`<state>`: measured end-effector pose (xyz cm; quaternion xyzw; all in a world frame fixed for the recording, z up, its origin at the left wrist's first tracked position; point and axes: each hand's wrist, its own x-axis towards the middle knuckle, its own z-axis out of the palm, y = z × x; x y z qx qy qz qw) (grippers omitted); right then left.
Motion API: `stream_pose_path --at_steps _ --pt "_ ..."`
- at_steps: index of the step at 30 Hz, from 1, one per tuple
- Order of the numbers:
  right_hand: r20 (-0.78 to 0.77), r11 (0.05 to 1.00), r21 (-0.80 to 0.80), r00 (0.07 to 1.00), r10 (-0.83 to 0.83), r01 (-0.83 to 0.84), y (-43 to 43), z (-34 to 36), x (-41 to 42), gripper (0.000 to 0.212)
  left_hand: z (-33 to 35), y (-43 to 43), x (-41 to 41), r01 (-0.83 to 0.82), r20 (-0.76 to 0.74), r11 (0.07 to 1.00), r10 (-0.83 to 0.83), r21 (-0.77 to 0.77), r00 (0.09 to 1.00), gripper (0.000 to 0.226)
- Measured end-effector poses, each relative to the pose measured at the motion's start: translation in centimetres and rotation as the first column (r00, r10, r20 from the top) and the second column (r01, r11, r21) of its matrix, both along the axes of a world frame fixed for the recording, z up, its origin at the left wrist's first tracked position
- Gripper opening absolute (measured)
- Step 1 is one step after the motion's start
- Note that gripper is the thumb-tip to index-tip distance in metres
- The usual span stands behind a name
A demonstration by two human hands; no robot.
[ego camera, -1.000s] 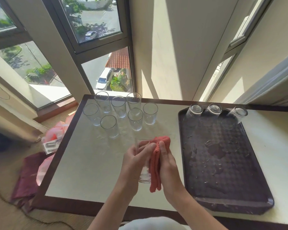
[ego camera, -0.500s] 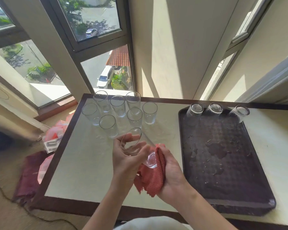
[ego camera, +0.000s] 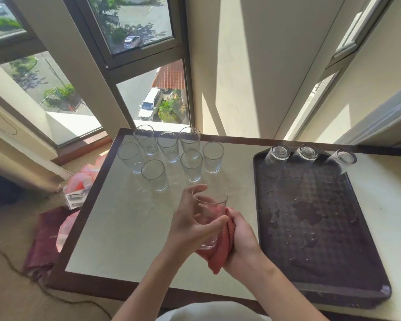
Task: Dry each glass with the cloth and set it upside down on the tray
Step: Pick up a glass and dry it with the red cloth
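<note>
- Glass [ego camera: 210, 206] – held over the desk [ego camera: 125, 228] just left of the tray [ego camera: 322, 246], mouth pointing up and away, base toward the person.
- Left hand [ego camera: 190, 225] grips the glass from the left, fingers and thumb curled round its wall.
- Right hand [ego camera: 242, 239] holds a red cloth [ego camera: 220, 257], pressing it against the right side and base of the glass.
- Seven more glasses [ego camera: 168, 147] stand upright in a cluster at the far left of the desk – well apart from the tray.
- Three glasses [ego camera: 306, 156] stand upside down in a row along the tray's far edge.
- Water patches [ego camera: 306, 212] lie on the dark tray.
</note>
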<state>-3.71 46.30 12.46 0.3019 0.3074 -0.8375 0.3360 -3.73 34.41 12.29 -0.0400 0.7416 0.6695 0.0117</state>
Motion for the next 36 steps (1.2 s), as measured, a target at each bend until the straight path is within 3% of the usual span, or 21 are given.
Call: stream_pose_path --at_steps 3,6,8,10,13,15,17,19,20,23,24,27,29,31,33,35,36 --pt "-0.048 0.993 -0.031 0.992 -0.113 0.111 1.0 -0.2 -0.4 0.052 0.9 -1.5 -0.6 0.175 0.079 0.948 -0.16 -0.266 0.984 0.068" --pt "-0.215 0.983 0.033 0.961 -0.171 0.182 2.2 0.0 -0.1 0.05 2.1 -1.9 -0.3 0.353 0.205 0.702 -0.29 -0.618 0.935 0.068" --pt "-0.353 0.977 0.203 0.935 0.012 0.064 2.2 0.4 0.6 0.037 2.5 -1.4 0.0 0.391 0.246 0.622 -0.309 -0.678 0.919 0.072" --pt "-0.409 0.908 0.418 0.886 0.219 -0.032 1.6 0.9 0.9 0.024 2.6 -0.7 0.3 0.398 0.249 0.557 -0.326 -0.729 0.912 0.078" --pt "-0.442 0.869 0.492 0.846 0.298 -0.05 1.4 1.4 0.4 0.028 2.9 0.1 0.6 0.379 0.22 0.448 -0.367 -0.81 0.904 0.078" --pt "-0.46 0.866 0.498 0.836 0.298 -0.035 1.7 1.7 0.4 0.034 3.1 0.1 0.6 0.392 0.226 0.445 -0.381 -0.805 0.897 0.074" --pt "-0.493 0.848 0.528 0.799 0.345 -0.04 1.5 1.7 1.4 0.022 3.3 -0.4 -0.1 0.381 0.225 0.502 -0.345 -0.776 0.911 0.071" --pt "-0.531 0.828 0.56 0.753 0.389 -0.032 0.9 1.7 2.5 0.035 3.3 -1.2 -1.0 0.338 0.192 0.545 -0.308 -0.768 0.932 0.068" --pt "-0.546 0.834 0.552 0.75 0.374 -0.014 0.7 1.6 2.6 0.04 3.2 -1.3 -1.2 0.325 0.174 0.531 -0.315 -0.782 0.933 0.068" --pt "-0.503 0.873 0.485 0.803 0.32 -0.045 0.8 1.8 0.8 0.021 3.0 -1.0 -0.8 0.35 0.185 0.432 -0.379 -0.831 0.907 0.071" --pt "-0.469 0.865 0.495 0.811 0.349 -0.086 0.9 1.4 0.1 0.029 2.7 -0.9 -0.4 0.384 0.217 0.418 -0.395 -0.823 0.893 0.069" --pt "-0.43 0.842 0.526 0.814 0.389 -0.125 0.4 -0.5 -1.2 0.037 0.6 -1.7 -0.1 0.451 0.291 0.524 -0.361 -0.723 0.886 0.069" --pt "-0.375 0.676 0.731 0.774 0.511 -0.092 0.0 -3.4 -1.3 0.027 -1.3 -2.8 0.1 0.465 0.366 0.612 -0.29 -0.639 0.884 0.068" --pt "-0.25 0.385 0.921 0.684 0.686 -0.05 -0.1 -5.7 -1.0 0.019 -3.0 -4.0 0.8 0.457 0.441 0.67 -0.211 -0.585 0.872 0.071" --pt "-0.071 0.145 0.985 0.546 0.835 -0.094 0.2 -7.5 -0.3 0.051 -4.3 -5.3 1.8 0.431 0.479 0.713 -0.152 -0.552 0.865 0.075" --pt "0.032 0.033 0.99 0.449 0.893 -0.135 0.6 -8.2 0.4 0.07 -4.9 -6.2 2.5 0.403 0.488 0.757 -0.129 -0.514 0.864 0.077" --pt "0.02 0.044 0.99 0.441 0.897 -0.135 0.9 -8.3 0.5 0.068 -5.0 -6.4 2.7 0.376 0.479 0.798 -0.126 -0.471 0.869 0.076"
